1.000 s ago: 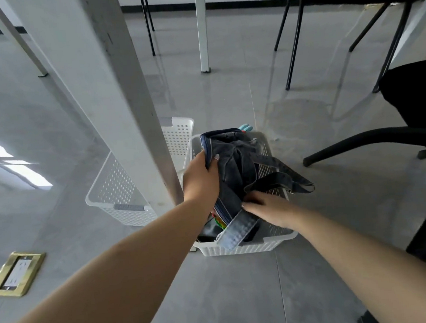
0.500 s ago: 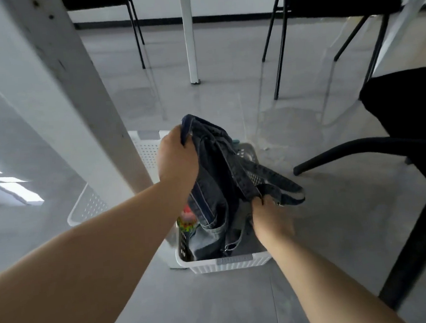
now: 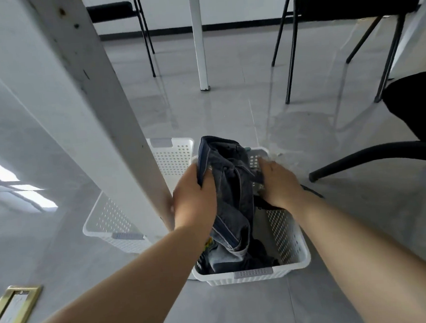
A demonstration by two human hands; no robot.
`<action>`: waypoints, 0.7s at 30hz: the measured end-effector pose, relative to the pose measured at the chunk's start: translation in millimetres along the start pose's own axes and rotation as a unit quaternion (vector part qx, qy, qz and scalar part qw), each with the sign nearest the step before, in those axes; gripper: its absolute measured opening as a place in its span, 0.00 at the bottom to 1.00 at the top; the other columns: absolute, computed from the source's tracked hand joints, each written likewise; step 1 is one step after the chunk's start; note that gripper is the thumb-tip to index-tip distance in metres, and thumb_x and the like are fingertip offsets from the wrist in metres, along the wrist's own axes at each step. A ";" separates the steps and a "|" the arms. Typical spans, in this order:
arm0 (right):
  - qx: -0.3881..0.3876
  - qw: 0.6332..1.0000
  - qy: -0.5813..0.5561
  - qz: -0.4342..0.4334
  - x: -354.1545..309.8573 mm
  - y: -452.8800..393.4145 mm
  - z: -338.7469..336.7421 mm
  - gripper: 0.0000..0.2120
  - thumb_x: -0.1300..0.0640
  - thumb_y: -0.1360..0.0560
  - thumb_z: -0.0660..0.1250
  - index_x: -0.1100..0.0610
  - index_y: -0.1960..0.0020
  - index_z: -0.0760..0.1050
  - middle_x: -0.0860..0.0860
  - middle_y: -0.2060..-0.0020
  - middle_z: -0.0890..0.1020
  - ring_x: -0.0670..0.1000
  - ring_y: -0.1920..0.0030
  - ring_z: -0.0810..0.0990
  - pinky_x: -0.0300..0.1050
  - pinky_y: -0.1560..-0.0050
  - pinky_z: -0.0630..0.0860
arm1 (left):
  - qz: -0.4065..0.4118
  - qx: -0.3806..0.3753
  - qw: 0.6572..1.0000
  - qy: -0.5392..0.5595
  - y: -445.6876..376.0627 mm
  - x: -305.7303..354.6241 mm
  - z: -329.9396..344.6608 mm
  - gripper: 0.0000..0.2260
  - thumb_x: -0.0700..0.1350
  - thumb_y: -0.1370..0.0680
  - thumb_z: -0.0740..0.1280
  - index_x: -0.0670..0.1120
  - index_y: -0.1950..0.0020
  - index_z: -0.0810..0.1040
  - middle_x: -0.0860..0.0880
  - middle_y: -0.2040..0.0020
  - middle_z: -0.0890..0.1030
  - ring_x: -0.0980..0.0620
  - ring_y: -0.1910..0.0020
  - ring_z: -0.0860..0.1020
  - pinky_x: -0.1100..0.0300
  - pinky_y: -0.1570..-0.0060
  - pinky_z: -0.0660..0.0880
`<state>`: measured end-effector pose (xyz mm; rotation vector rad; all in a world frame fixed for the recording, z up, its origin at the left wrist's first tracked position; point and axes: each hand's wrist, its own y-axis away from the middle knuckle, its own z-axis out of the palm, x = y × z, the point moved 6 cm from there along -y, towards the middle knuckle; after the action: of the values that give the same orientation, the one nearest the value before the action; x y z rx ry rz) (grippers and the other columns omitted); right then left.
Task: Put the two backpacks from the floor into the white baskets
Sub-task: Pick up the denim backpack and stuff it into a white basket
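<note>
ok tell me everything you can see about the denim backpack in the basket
The dark blue denim backpack is soft, crumpled fabric with paler stitched seams and a strap hanging down. It stands partly upright, its lower end inside the white perforated plastic basket, its top rising above the rim. The left hand grips its upper left edge; the right hand presses its right side. Something colourful shows beside it, unclear.

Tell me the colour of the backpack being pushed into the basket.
Dark blue denim backpack with lighter stitching, shown best in the head view.
</note>
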<state>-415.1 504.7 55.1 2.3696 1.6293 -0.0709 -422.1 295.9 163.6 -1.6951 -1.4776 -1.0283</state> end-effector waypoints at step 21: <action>0.071 0.550 -0.817 0.160 -17.1 8.4 -41.9 0.08 0.66 0.24 0.59 0.57 0.58 0.74 0.55 0.63 0.79 0.52 0.65 0.79 0.42 0.68 0.79 | -0.015 0.022 1.000 0.000 3.4 -10.3 1.3 0.10 0.48 0.19 0.59 0.45 0.54 0.75 0.43 0.61 0.80 0.48 0.67 0.74 0.57 0.67 0.69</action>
<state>-418.2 496.5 100.3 1.2909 0.1662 -1.7070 -419.2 291.7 154.0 -1.6467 -1.5197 -1.0032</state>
